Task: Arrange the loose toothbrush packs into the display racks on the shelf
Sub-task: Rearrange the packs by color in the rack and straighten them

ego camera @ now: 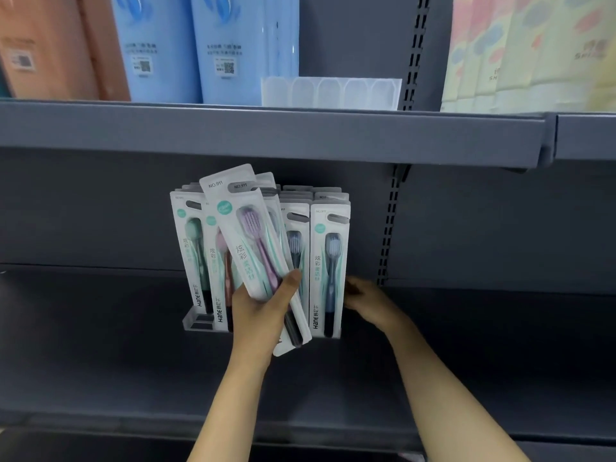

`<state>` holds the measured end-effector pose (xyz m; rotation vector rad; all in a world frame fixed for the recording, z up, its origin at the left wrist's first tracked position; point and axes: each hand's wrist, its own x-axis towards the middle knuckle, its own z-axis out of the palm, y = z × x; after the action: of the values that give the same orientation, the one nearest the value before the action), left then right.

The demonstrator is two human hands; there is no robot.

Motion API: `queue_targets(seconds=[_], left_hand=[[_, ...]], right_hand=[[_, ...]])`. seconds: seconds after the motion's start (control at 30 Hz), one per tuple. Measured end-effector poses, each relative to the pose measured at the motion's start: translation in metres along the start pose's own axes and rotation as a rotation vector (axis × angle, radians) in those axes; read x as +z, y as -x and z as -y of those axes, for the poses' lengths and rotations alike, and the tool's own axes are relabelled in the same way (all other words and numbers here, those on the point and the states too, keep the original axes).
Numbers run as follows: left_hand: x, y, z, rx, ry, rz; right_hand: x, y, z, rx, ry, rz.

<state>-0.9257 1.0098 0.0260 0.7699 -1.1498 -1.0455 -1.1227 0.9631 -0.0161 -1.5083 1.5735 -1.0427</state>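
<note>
Grey metal shelving fills the view, with a bare dark shelf (100, 328) at the level where the person is working. On the shelf above stand an orange-brown pack (50, 48) at the left, two pale blue packs (186, 45) beside it, an empty clear rack (331, 93) in the middle and pastel printed packs (533, 51) at the right.

Below, a clear display rack (196, 321) sits on the shelf, its low front lip holding toothbrush packs upright in rows. The leftmost row shows a green brush (193, 248), the next a pink one (218, 258). The left hand (260, 311) grips a small fan of loose packs by their lower ends, thumb pressed across the front of the purple-brush pack (246, 238), which tilts to the left over the rack. Holding them low probably leaves the tops free to sort and drop into a row. Further right stand two rows of blue-brush packs (328, 261), packed several deep.

The right hand (363, 300) reaches beside the rack's right end, seemingly to steady it; its fingers are blurred and partly hidden, so I cannot tell whether they grasp anything.
</note>
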Motion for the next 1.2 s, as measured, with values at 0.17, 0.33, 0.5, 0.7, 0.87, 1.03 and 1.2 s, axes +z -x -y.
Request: queue_targets(seconds=[0.17, 0.33, 0.5, 0.7, 0.87, 1.03, 1.2], left_hand=[[0.005, 0.003, -0.001, 0.03, 0.033, 0.015], [0.005, 0.006, 0.0, 0.028, 0.038, 0.015], [0.002, 0.006, -0.001, 0.015, 0.018, 0.011], [0.0, 0.009, -0.002, 0.011, 0.025, 0.018], [0.005, 0.014, 0.001, -0.016, 0.045, 0.047], [0.009, 0.017, 0.008, -0.081, 0.011, 0.059], [0.012, 0.024, 0.013, -0.145, 0.005, 0.095]], right_hand=[[0.006, 0.002, -0.007, 0.007, 0.023, -0.04], [0.008, 0.002, -0.009, 0.013, -0.005, -0.047], [0.009, 0.005, 0.004, 0.018, -0.16, -0.091], [0.002, 0.017, 0.01, -0.114, -0.378, -0.321], [0.001, 0.039, 0.007, -0.153, -0.338, -0.355], [-0.007, 0.058, 0.002, -0.174, -0.124, -0.452], [-0.015, 0.083, 0.007, -0.17, -0.031, -0.406]])
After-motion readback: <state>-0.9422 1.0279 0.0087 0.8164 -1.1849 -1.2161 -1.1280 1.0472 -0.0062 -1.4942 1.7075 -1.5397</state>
